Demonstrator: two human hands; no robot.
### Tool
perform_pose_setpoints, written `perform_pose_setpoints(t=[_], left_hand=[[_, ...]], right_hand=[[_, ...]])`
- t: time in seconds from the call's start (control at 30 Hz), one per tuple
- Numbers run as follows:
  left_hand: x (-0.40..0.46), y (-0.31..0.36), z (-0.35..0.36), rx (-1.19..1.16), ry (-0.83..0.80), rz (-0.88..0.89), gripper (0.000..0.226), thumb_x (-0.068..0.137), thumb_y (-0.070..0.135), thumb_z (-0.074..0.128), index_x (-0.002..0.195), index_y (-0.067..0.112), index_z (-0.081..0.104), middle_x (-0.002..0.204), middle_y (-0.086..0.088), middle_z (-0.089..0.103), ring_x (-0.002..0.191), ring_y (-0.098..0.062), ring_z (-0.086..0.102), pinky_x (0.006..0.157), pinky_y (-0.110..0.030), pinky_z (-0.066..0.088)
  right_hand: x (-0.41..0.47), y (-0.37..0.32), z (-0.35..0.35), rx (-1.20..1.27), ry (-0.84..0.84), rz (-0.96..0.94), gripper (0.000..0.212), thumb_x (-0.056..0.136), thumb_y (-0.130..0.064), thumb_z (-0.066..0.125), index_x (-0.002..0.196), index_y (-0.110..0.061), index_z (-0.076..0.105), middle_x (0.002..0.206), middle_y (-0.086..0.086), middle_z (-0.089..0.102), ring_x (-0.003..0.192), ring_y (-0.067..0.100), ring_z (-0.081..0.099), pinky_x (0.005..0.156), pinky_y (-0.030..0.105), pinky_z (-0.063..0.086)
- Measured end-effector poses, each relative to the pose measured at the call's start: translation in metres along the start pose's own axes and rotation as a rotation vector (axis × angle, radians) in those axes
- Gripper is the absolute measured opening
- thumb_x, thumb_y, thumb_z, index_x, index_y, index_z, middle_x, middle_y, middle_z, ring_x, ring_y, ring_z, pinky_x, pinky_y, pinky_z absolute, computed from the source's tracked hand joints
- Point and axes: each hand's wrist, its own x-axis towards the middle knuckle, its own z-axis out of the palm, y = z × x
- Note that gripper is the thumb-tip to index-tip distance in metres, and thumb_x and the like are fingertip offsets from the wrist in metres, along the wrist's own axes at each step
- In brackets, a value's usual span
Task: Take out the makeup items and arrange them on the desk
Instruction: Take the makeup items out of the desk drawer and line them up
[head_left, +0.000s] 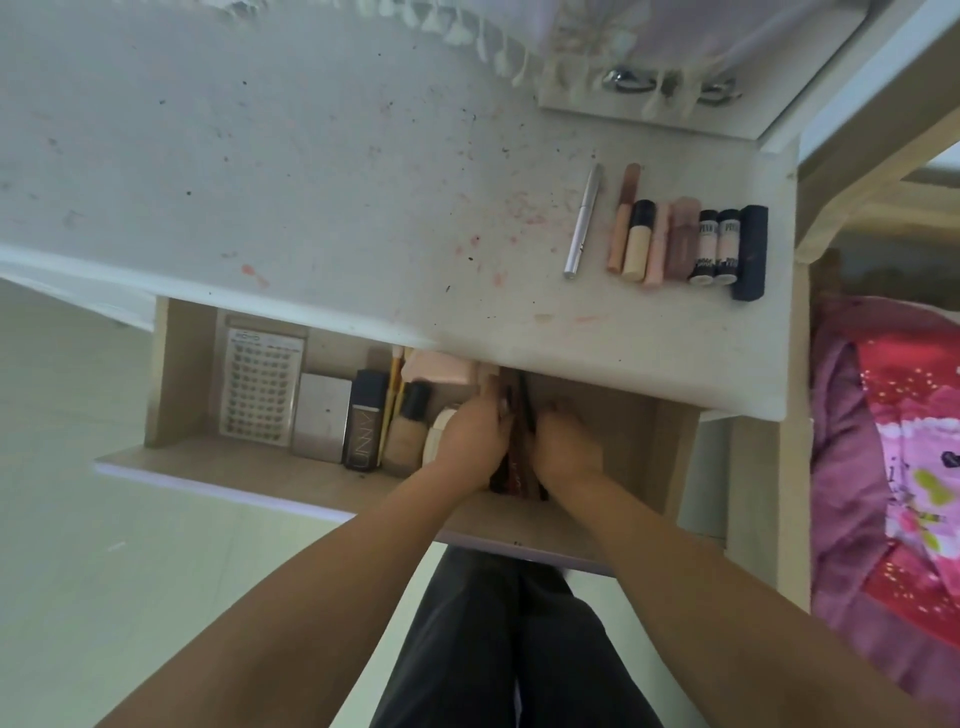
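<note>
Both of our hands are down in the open drawer (171, 364) under the counter (311, 208), working at a dark bundle of slim sticks (519, 457) lying between them. The left hand (475, 428) curls its fingers round the bundle's near side; the right hand (563, 441) presses in from the other side, but whether its fingers are closed on anything we cannot tell.

Left of the hands the drawer holds a lash card (260, 384), a silver compact (322, 415), a dark bottle (366, 421) and a foundation bottle (408, 431). Up on the counter a row of tubes (685, 244) lies side by side, with a silver pen (583, 221) just beside it.

We judge the sticks light, stiff and smooth, likely to slip or fan out if pinched at one end. Gathering them round the middle should serve best. The glass-looking bottles seem heavier and breakable, better lifted singly by the body.
</note>
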Motion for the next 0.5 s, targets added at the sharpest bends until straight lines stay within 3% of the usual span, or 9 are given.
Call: perform_pose_setpoints(t=[0.07,0.13,0.2,0.3,0.37,0.5], left_hand=[[-0.007,-0.004,-0.005,-0.175,-0.014,-0.036,0.022,0.096,0.016,0.047,0.117,0.012,0.042,0.093,-0.010,0.065,0.085,-0.027,0.064,0.060,-0.031,0.047],[-0.019,-0.010,-0.014,-0.273,-0.025,-0.027,0.020,0.094,0.016,0.051,0.114,0.016,0.045,0.095,-0.005,0.066,0.091,-0.022,0.065,0.078,-0.038,0.054],[-0.036,-0.013,-0.028,-0.323,-0.016,0.030,0.019,0.093,0.016,0.054,0.111,0.019,0.049,0.093,0.005,0.064,0.092,-0.011,0.063,0.085,-0.032,0.053],[-0.061,-0.007,-0.070,-0.361,0.057,0.133,0.021,0.091,0.014,0.057,0.107,0.027,0.052,0.087,0.015,0.061,0.085,0.002,0.060,0.077,-0.014,0.047],[-0.069,0.007,-0.108,-0.403,0.147,0.192,0.023,0.091,0.013,0.057,0.107,0.028,0.054,0.084,0.011,0.062,0.080,0.003,0.060,0.071,-0.008,0.045],[-0.037,0.037,-0.173,-0.484,0.278,0.211,0.023,0.092,0.011,0.057,0.110,0.025,0.060,0.076,0.012,0.060,0.069,0.004,0.058,0.070,-0.009,0.047]], right_hand=[[-0.005,0.002,0.000,-0.004,-0.028,0.017,0.025,0.098,-0.020,0.042,0.115,-0.008,0.057,0.120,0.012,0.051,0.096,0.027,0.060,0.071,0.030,0.045],[-0.013,0.006,-0.006,0.030,-0.057,0.019,0.024,0.097,-0.017,0.043,0.116,-0.008,0.056,0.117,0.012,0.055,0.097,0.028,0.061,0.070,0.031,0.044],[-0.030,0.013,-0.018,0.053,-0.069,-0.023,0.020,0.096,-0.017,0.045,0.113,-0.010,0.053,0.110,0.010,0.061,0.095,0.027,0.063,0.068,0.030,0.045],[-0.070,0.020,-0.046,0.095,-0.124,-0.173,0.010,0.095,-0.022,0.048,0.103,-0.017,0.050,0.098,0.005,0.061,0.084,0.023,0.060,0.067,0.032,0.048],[-0.095,0.019,-0.074,0.149,-0.153,-0.271,0.006,0.094,-0.024,0.050,0.093,-0.019,0.046,0.092,0.000,0.055,0.079,0.019,0.055,0.069,0.031,0.046],[-0.097,-0.010,-0.152,0.480,0.043,-0.280,0.005,0.092,-0.025,0.056,0.093,-0.022,0.053,0.086,-0.008,0.056,0.075,0.008,0.055,0.063,0.018,0.046]])
